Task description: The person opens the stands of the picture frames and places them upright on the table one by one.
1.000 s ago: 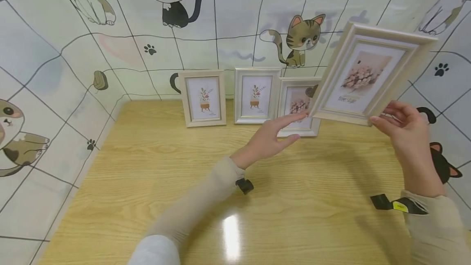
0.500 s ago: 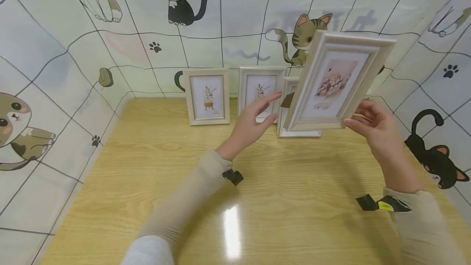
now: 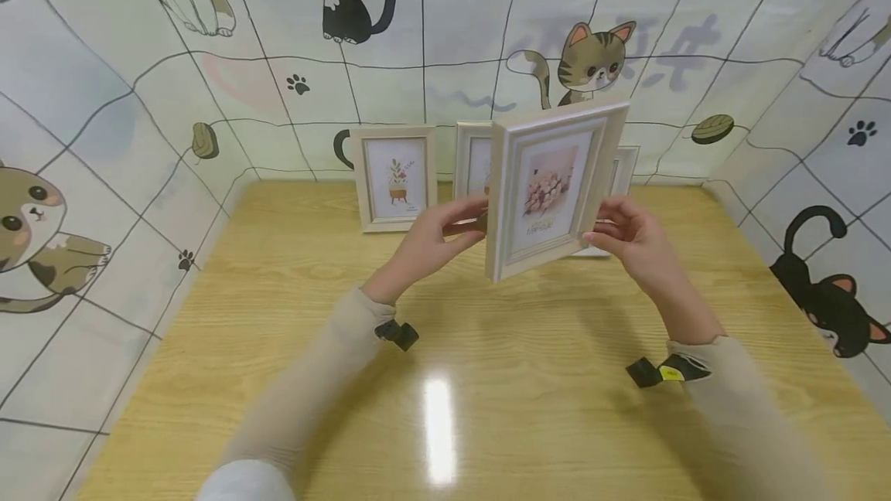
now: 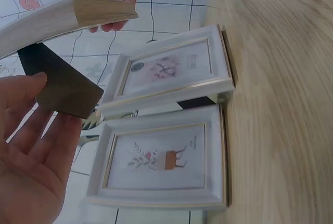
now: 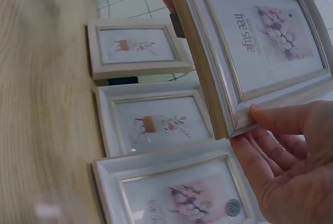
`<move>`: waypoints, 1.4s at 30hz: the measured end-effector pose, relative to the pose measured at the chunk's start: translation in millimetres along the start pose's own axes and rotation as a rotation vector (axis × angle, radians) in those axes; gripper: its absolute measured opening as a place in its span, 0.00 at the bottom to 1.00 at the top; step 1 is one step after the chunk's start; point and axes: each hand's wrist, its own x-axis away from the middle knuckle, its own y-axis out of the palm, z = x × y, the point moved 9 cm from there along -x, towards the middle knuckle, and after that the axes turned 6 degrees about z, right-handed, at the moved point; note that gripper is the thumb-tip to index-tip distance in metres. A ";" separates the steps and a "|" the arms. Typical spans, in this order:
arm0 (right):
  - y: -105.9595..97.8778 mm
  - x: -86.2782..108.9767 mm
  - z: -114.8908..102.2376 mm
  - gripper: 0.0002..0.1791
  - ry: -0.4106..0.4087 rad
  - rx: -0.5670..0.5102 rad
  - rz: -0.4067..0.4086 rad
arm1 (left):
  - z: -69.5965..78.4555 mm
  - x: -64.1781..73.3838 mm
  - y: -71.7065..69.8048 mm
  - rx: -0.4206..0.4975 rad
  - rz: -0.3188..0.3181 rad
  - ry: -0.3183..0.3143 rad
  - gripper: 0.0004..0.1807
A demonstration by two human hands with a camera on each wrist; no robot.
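Note:
Above the table, a light wood-coloured picture frame [image 3: 543, 192] with a pink blossom print is held upright, turned slightly to one side. At its lower right corner my right hand [image 3: 636, 242] pinches the edge, the thumb on the front and the fingers behind. Behind its left side, my left hand [image 3: 431, 242] grips the dark easel leg [image 4: 65, 86] that sticks out from the frame's back, thumb on one face and fingers on the other. Part of the left fingertips is hidden by the frame in the head view.
Along the back of the table [image 3: 313, 331] stand a light wood frame [image 3: 397, 180] with a plant print, a white frame [image 4: 161, 161] with the same print, and a white blossom frame [image 4: 169, 70], mostly covered in the head view. A cat-patterned cloth [image 3: 376, 91] hangs behind.
The held frame has moved left and a little down, and its face has turned. My left hand has moved left and now grips the easel leg; before, its fingers were straighter.

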 end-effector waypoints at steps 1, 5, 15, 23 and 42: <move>4.5 -2.3 4.2 0.24 0.000 0.010 -0.019 | -2.0 2.6 -1.5 -0.009 -0.010 -0.010 0.26; 23.8 -11.5 21.8 0.25 -0.014 0.058 -0.103 | -10.2 14.6 -5.6 -0.027 -0.055 -0.054 0.24; 67.7 -21.5 75.1 0.23 0.080 0.099 -0.281 | -27.4 46.2 -8.7 -0.064 -0.202 -0.106 0.24; 85.9 -22.0 88.0 0.23 0.071 0.029 -0.369 | -39.2 59.9 -10.1 -0.037 -0.252 -0.111 0.25; 91.3 -24.3 99.3 0.22 0.087 0.118 -0.422 | -38.3 62.7 -19.4 -0.305 -0.199 -0.018 0.23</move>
